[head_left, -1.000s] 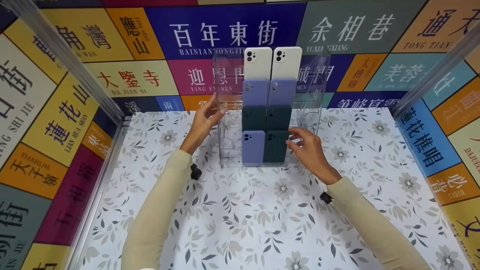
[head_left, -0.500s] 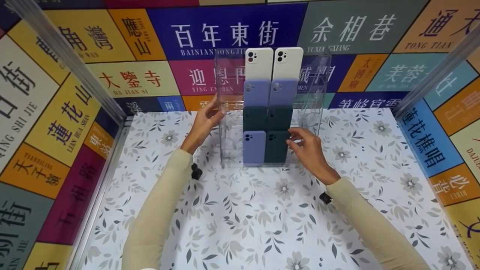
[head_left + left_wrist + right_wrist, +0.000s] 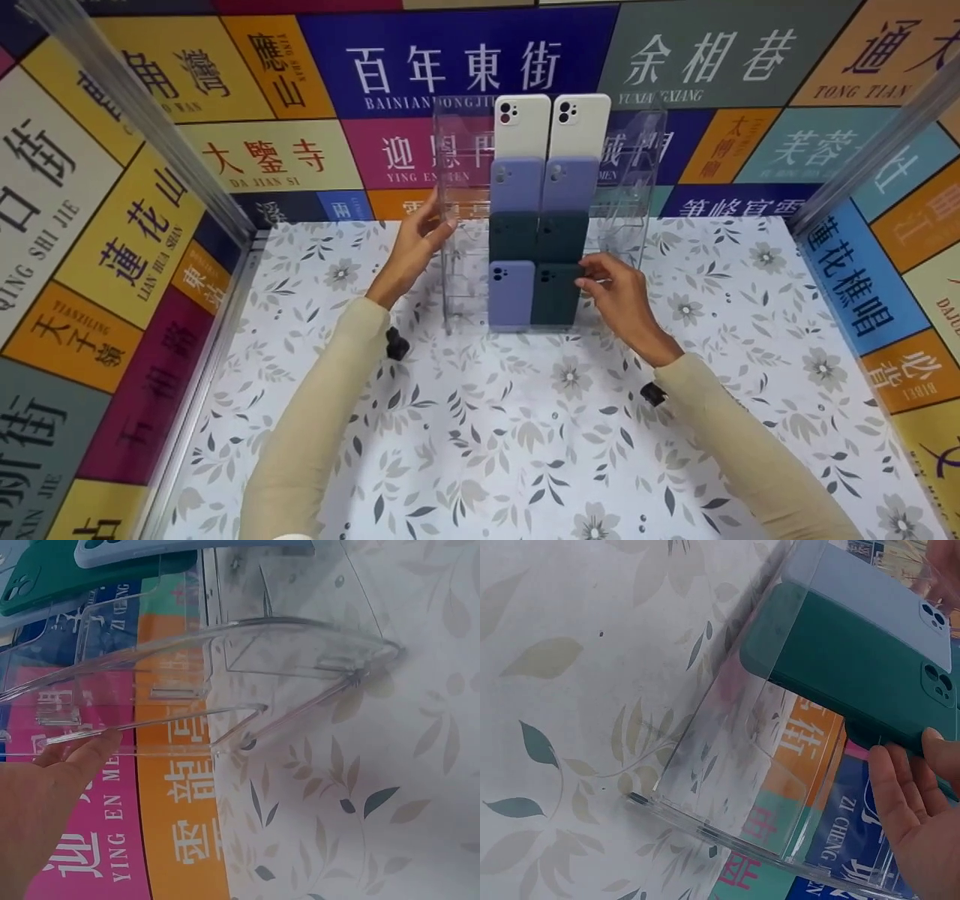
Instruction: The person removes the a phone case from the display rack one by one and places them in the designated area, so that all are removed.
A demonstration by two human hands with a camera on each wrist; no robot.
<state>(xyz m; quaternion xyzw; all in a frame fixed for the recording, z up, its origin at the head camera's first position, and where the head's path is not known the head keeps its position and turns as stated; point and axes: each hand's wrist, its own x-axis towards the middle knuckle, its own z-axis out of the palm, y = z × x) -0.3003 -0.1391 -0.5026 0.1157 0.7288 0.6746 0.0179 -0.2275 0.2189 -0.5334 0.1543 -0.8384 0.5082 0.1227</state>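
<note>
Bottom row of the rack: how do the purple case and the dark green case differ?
Color: the purple case is light, the dark green case much darker.
Place: the purple case is on the person's left, the dark green case on the right.
Contact: the right hand pinches the dark green case's edge; no hand touches the purple case.
Shared: both stand upright, camera cutouts at top left.

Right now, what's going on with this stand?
A person's left hand grips the side of a clear stand; the right hand holds a dark green phone case by its edge in the bottom row. A purple case stands beside it. Above are a green pair, a purple pair and a white pair.
</note>
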